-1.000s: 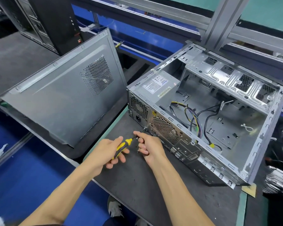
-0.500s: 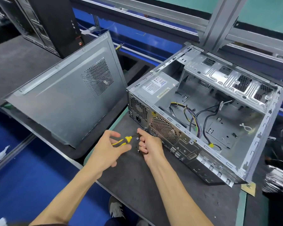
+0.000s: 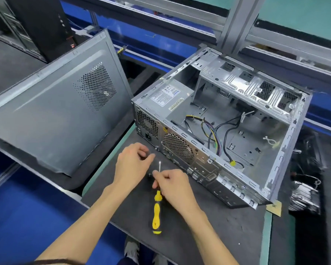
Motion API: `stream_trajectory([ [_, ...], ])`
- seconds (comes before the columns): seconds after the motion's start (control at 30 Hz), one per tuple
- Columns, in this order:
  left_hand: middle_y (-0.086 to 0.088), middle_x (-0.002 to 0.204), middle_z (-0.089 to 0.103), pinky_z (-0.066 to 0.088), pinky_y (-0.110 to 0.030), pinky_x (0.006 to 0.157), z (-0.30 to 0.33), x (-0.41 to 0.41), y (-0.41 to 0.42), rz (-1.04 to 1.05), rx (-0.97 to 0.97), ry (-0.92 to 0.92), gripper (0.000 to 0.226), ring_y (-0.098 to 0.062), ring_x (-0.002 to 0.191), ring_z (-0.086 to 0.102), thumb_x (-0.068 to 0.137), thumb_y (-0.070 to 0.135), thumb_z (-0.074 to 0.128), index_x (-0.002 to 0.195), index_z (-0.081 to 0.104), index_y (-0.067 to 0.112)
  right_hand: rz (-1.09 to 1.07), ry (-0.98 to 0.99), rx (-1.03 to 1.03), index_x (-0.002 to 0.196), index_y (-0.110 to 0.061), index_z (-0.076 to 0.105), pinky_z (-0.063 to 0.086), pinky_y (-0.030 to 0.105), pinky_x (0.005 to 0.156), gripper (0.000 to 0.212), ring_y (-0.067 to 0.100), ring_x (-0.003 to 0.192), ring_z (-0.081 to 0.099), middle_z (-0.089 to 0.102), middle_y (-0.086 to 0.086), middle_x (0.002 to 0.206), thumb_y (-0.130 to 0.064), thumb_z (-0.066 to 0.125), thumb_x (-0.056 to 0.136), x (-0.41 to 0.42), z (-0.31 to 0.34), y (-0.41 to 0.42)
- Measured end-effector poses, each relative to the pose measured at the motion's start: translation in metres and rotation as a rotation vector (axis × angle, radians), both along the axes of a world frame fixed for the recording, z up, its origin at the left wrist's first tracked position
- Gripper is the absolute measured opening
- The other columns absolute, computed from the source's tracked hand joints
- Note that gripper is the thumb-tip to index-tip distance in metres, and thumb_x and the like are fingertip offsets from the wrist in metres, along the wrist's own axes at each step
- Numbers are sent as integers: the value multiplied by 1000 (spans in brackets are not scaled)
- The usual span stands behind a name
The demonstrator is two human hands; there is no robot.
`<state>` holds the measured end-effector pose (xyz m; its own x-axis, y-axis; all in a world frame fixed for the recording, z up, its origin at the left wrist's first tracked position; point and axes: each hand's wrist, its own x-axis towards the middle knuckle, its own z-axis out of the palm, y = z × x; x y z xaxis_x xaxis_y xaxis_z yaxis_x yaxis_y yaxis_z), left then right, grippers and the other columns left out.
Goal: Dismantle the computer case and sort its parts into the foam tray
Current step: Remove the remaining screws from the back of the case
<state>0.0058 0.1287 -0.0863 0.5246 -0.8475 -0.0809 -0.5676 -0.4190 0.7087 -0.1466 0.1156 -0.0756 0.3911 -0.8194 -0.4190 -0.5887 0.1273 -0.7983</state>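
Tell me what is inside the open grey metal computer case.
Inside the open grey metal computer case sit a grey power supply box, a bundle of coloured cables and a white cable clip. The silver drive cage covers whatever lies under it.

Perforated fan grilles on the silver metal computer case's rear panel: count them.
2: a smaller grille at the panel's left end, a larger round grille just right of it.
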Motion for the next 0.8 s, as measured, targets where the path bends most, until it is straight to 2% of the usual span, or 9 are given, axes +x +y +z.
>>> stream_trajectory([
  [0.07,10,89,60,44,-36,84,-7,-7,-16,-16,-7,-74,16,-14,91,54,85,37,74,93,64,27,16,117,-131,59,-18,66,43,21,57,45,6,51,56,57,-9,45,-42,59,96,-10,-3,0],
  [0.13,7,91,61,40,-37,87,-14,-10,-25,-12,-21,-106,14,-17,94,53,87,32,73,93,66,23,34,229,-209,67,-16,58,49,32,67,41,16,66,61,61,-4,56,-46,59,96,-15,-8,3],
  [0.17,7,90,61,39,-37,86,-16,-10,-27,-14,-27,-118,12,-17,94,54,88,31,72,92,66,22,30,262,-232,74,-19,53,50,36,70,35,23,73,63,63,-3,63,-46,58,96,-16,-11,5],
  [0.23,7,87,62,38,-38,85,-20,-9,-27,-29,-34,-142,8,-18,92,54,90,29,70,90,66,22,-7,273,-246,93,-24,46,50,39,73,23,25,81,64,66,0,75,-44,58,97,-17,-15,10],
  [0.37,2,85,59,44,-41,77,-19,-9,-21,-112,-71,-291,16,-24,86,55,96,30,61,89,67,16,-87,287,-274,106,-28,35,51,40,73,27,24,80,66,68,1,79,-43,55,98,-16,-16,21],
  [0.47,3,89,58,44,-39,77,-19,-5,-19,-141,-87,-280,12,-20,85,55,93,27,67,93,65,15,-99,300,-262,108,-28,34,51,40,76,27,25,82,66,69,0,81,-44,54,99,-13,-14,22],
  [0.57,6,83,54,41,-37,72,-20,0,-19,-178,-102,-292,8,-22,80,56,92,21,67,87,65,16,-90,321,-252,110,-28,36,50,39,76,26,25,82,65,69,0,82,-45,53,99,-11,-13,20],
  [0.8,7,83,52,43,-38,63,-21,1,-22,-188,-126,-352,12,-21,70,55,91,26,69,85,64,16,-78,339,-254,111,-31,35,50,40,80,27,25,79,65,67,-3,78,-48,51,99,-8,-14,20],
])
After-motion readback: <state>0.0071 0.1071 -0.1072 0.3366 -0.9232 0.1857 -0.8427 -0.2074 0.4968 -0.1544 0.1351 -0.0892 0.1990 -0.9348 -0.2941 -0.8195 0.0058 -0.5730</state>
